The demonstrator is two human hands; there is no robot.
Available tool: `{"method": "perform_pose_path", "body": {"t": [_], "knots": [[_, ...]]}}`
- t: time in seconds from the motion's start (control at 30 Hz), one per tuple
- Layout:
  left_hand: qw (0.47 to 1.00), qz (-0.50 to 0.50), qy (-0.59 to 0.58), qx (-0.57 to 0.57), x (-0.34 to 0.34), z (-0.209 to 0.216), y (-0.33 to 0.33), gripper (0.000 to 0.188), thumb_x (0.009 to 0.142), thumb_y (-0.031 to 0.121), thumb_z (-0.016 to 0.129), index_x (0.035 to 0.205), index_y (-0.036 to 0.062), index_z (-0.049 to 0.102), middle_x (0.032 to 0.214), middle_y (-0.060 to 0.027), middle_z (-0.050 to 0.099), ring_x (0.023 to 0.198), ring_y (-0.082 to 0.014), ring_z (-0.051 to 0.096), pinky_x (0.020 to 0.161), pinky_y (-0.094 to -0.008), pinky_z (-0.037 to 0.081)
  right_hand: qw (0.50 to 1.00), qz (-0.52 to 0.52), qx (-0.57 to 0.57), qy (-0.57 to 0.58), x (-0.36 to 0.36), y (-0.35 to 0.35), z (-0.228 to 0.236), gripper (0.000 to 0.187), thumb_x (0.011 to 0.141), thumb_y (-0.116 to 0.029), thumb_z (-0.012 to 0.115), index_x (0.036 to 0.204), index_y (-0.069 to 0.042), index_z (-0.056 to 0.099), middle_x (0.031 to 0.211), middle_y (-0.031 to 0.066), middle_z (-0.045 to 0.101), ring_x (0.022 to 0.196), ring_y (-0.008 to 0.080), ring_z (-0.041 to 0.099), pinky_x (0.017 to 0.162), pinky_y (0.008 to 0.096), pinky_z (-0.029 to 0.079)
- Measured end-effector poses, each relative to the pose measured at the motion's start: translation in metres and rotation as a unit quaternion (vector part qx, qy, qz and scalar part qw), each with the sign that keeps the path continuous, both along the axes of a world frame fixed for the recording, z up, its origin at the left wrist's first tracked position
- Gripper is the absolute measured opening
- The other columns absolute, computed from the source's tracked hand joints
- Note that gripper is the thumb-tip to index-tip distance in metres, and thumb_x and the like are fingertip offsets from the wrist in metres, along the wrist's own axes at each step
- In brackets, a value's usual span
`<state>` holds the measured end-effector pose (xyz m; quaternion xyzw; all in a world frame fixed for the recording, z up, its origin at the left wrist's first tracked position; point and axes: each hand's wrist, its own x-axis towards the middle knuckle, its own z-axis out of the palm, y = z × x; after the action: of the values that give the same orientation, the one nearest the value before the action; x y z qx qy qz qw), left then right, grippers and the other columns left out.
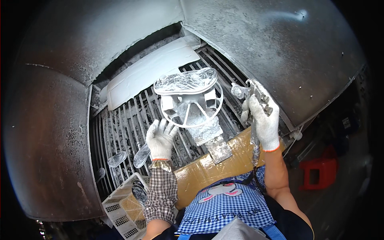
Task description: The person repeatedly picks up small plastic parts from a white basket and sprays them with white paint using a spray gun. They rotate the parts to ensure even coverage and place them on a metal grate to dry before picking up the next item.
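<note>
Beside the checked left sleeve [161,192], a white plastic basket [114,210] holds at least one film-wrapped piece [139,191], and brown taped cardboard [190,180] runs along the near edge of a slatted rack [105,132]. Just beyond the basket, small oval pieces [117,159] lie on the slats; whether they are finished or waiting, I cannot tell.

Farther up, the gloved left hand [161,140] is empty — its grip loose, fingers apart — with fingertips just beside the near rim of a white ring stand [185,126]; contact is unclear. Off to the right, the gloved right hand [265,120] has its grip clamped on a metal spray gun [255,90]; no mist shows.

At the ring's far side, above two white blocks [210,99], sits a large oval piece [186,81] in crinkled clear film. Setting it up looks done; how much of its surface has been treated cannot be read — film and glare hide that. Beyond it lies a white sheet [148,74].
</note>
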<state>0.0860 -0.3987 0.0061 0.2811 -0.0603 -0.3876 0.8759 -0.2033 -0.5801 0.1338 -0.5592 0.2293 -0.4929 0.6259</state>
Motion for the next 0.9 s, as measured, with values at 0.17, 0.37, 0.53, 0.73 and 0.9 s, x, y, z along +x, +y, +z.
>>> {"method": "perform_pose_path", "body": {"t": [0.17,0.37,0.53,0.73,0.9], "knots": [[0.999,0.025,0.024,0.027,0.014,0.005,-0.007,0.028,0.096,0.027,0.066,0.113,0.0046,0.062,0.13,-0.0202,0.06,0.124,-0.0466,0.062,0.101,-0.0657,0.055,1.0,-0.009,-0.014,0.016,-0.007,-0.002,0.0,0.051,0.109,-0.021,0.064,0.153,0.003,0.052,0.086,0.0032,0.065,0.067,0.0077,0.06,0.062,0.0231,0.05],[0.999,0.045,0.007,0.011,0.02,-0.019,-0.004,0.019,0.097,0.021,0.066,0.108,0.0069,0.062,0.116,-0.0138,0.067,0.109,-0.0331,0.068,0.095,-0.051,0.058,0.999,-0.036,0.007,-0.005,-0.016,0.006,0.008,0.055,0.107,-0.018,0.067,0.154,0.006,0.05,0.09,0.0035,0.067,0.069,0.0067,0.06,0.066,0.0237,0.053],[0.995,0.016,0.064,0.076,-0.046,-0.034,-0.027,0.008,0.096,0.013,0.061,0.093,0.0056,0.064,0.105,-0.016,0.07,0.104,-0.0314,0.069,0.092,-0.0472,0.059,0.998,0.039,0.033,0.026,-0.025,0.038,0.019,0.052,0.105,-0.009,0.067,0.152,0.008,0.051,0.093,0.0046,0.07,0.071,0.0061,0.061,0.067,0.0222,0.053],[0.991,-0.078,0.095,0.058,-0.098,-0.042,-0.04,0.041,0.101,0.019,0.058,0.134,-0.0036,0.058,0.133,-0.0271,0.065,0.127,-0.0449,0.062,0.109,-0.0592,0.053,0.999,0.042,0.006,0.03,-0.024,0.04,0.008,0.052,0.106,-0.014,0.065,0.153,0.006,0.052,0.092,0.005,0.07,0.072,0.0078,0.063,0.067,0.0239,0.053],[0.99,-0.088,0.107,0.025,-0.097,-0.026,-0.039,0.049,0.101,0.018,0.055,0.145,-0.0045,0.051,0.143,-0.0281,0.061,0.133,-0.0455,0.059,0.111,-0.0604,0.05,0.999,0.025,0.005,0.033,-0.03,0.031,0.011,0.05,0.105,-0.007,0.066,0.151,0.007,0.053,0.093,0.0042,0.07,0.071,0.0059,0.062,0.067,0.0221,0.052]]}}
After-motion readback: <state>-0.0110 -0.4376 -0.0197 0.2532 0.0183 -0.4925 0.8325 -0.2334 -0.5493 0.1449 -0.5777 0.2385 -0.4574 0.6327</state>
